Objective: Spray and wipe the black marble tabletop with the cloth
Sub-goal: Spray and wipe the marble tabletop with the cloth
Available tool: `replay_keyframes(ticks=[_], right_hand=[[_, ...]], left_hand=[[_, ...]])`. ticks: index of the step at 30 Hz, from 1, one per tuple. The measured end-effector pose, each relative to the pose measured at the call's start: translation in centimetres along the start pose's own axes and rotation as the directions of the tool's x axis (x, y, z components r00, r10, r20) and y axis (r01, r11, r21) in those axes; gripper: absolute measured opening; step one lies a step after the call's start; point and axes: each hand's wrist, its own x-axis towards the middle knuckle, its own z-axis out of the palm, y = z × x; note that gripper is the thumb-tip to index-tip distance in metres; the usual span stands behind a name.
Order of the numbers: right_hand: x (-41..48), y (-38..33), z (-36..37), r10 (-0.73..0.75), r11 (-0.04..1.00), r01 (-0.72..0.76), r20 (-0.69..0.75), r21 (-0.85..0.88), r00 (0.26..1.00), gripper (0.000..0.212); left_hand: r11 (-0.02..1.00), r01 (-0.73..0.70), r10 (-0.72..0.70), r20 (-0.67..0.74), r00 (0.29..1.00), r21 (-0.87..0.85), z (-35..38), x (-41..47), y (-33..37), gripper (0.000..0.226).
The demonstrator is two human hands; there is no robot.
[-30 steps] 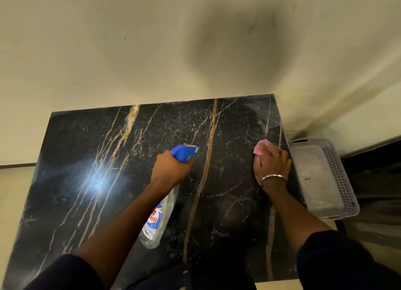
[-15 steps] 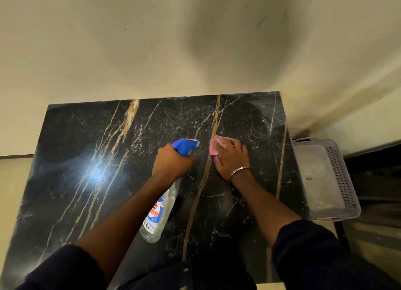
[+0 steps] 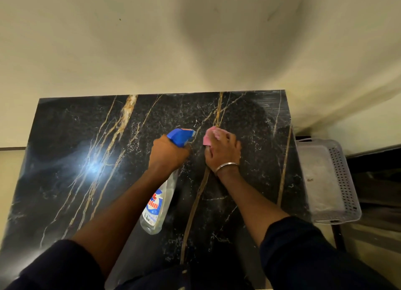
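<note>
The black marble tabletop (image 3: 71, 192) with gold and white veins fills the lower half of the head view. My left hand (image 3: 168, 154) grips a clear spray bottle (image 3: 159, 205) by its blue trigger head, nozzle pointing away from me over the middle of the slab. My right hand (image 3: 223, 149), with a metal bangle on the wrist, presses a pink cloth (image 3: 210, 135) flat on the marble just right of the nozzle. Most of the cloth is hidden under the fingers.
A grey perforated plastic basket (image 3: 345, 181) stands off the table's right edge. A cream wall (image 3: 130, 40) rises right behind the tabletop's far edge. A bright light reflection sits on the slab's left part.
My right hand slid the pink cloth leftward from the table's right edge to the middle, beside the spray nozzle. The left hand and bottle stayed almost still.
</note>
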Motion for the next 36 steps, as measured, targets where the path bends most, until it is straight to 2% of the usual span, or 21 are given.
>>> replay_keyframes(ticks=[3,5,8,10,12,15,16,17,19,21,24,26,30,32,34,36], right_hand=[[0.8,0.0,0.1,-0.182,0.983,0.183,0.055,-0.023,0.982,0.059],[1.5,2.4,-0.1,-0.204,0.978,0.206,0.058,-0.036,0.977,0.058],[3.0,7.5,-1.3,-0.002,1.0,0.001,-0.024,-0.031,1.0,0.054],[3.8,10.7,-2.1,0.159,0.987,-0.16,-0.06,-0.024,0.986,0.052],[4.4,12.0,-2.3,0.322,0.945,-0.326,-0.093,-0.032,0.942,0.051],[5.8,9.4,-2.0,0.532,0.844,-0.535,-0.14,0.019,0.835,0.051],[6.5,7.8,-2.0,0.531,0.846,-0.532,-0.138,0.029,0.836,0.05],[7.4,6.3,-2.0,0.48,0.877,-0.479,-0.127,0.036,0.868,0.049],[9.5,3.7,-1.6,0.313,0.949,-0.309,-0.071,0.061,0.947,0.05],[11.3,2.1,-1.1,0.151,0.987,-0.151,-0.007,0.053,0.988,0.055],[12.7,3.5,-1.4,-0.058,0.998,0.059,0.051,-0.015,0.997,0.058],[13.5,7.1,-1.6,-0.079,0.996,0.08,0.029,-0.046,0.996,0.056],[14.0,15.4,-2.9,0.099,0.989,-0.106,-0.079,-0.1,0.992,0.049],[13.5,18.4,-3.6,0.255,0.961,-0.267,-0.153,-0.068,0.955,0.039],[13.4,19.7,-4.0,0.399,0.914,-0.405,-0.187,0.005,0.898,0.038],[13.4,19.8,-3.7,0.452,0.888,-0.46,-0.201,0.008,0.869,0.04]], left_hand=[[1.0,0.007,-0.007,-0.012,1.0,-0.004,-0.1,0.6,0.1,0.022],[1.0,-0.002,0.002,0.002,1.0,0.002,-0.2,1.1,0.2,0.021],[1.0,-0.008,0.008,0.017,1.0,-0.002,-0.4,1.8,0.6,0.02],[1.0,-0.012,0.012,0.028,1.0,-0.017,-0.4,2.4,0.9,0.021],[0.999,-0.022,0.022,0.025,0.999,-0.027,-0.3,2.9,1.2,0.02],[0.998,-0.031,0.031,0.002,1.0,-0.052,-0.3,3.7,1.5,0.017],[0.998,-0.034,0.034,-0.001,0.999,-0.057,-0.3,3.9,1.6,0.016],[0.997,-0.037,0.037,-0.002,0.999,-0.061,-0.4,4.0,1.7,0.016],[0.997,-0.029,0.03,0.006,1.0,-0.071,-0.6,4.4,1.8,0.016],[0.997,-0.014,0.014,0.007,1.0,-0.076,-0.7,4.7,1.8,0.017],[0.998,0.005,-0.004,0.012,1.0,-0.064,-0.7,5.4,1.6,0.02],[0.998,0.02,-0.019,0.014,1.0,-0.052,-0.7,5.8,1.6,0.021],[0.997,0.035,-0.033,0.018,0.999,-0.063,-0.6,6.3,1.7,0.022],[0.996,0.03,-0.028,0.027,0.999,-0.088,-0.5,6.2,1.8,0.021],[0.994,0.029,-0.027,0.019,0.999,-0.101,-0.5,6.1,1.9,0.021],[0.995,0.024,-0.022,0.012,1.0,-0.099,-0.6,5.9,1.9,0.021]])
